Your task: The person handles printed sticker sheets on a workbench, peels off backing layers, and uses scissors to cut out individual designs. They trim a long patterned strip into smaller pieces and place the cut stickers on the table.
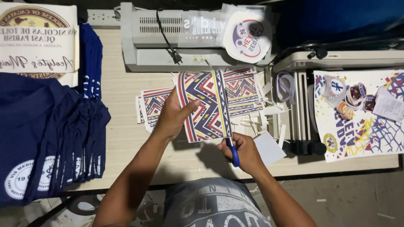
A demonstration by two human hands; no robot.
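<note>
Left hand (171, 117) fingers gripped the patterned sheet (202, 107) at its left edge. Right hand (244, 153) fingers were closed on blue-handled scissors (232, 153) beneath the sheet's lower edge.

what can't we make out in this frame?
Head view only:
- Scissors: blades hidden behind the patterned sheet; handles mostly wrapped by the right hand.
- Left hand: fingers behind the sheet, only the thumb shows.
- Folded navy shirts: cut off by the left edge.
</note>
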